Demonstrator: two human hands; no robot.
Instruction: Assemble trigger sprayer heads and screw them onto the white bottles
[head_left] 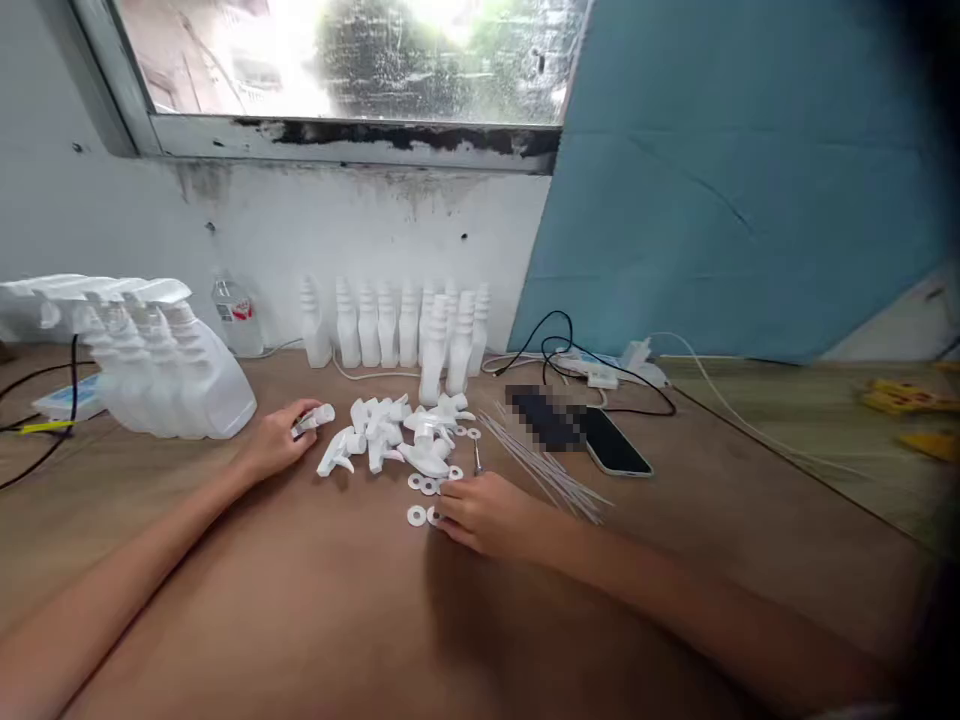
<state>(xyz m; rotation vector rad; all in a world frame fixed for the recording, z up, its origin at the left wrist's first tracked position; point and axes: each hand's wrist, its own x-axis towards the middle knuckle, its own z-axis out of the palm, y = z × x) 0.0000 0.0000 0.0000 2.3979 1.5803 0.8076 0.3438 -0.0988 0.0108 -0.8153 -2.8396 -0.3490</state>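
Observation:
My left hand is closed around a white trigger sprayer head, left of a pile of similar sprayer heads. My right hand has its fingers pinched together at a white ring washer lying on the table; its fingertips partly cover the washer. Another washer lies just left of it, and several more are scattered between this hand and the pile. A thin metal tool shows just beyond my right knuckles; whether the hand holds it, I cannot tell.
Behind the pile stand several white bottle-shaped pieces. White spray bottles are lined up at left, near a clear plastic bottle. Thin white tubes, a phone and a power strip with cables lie to the right.

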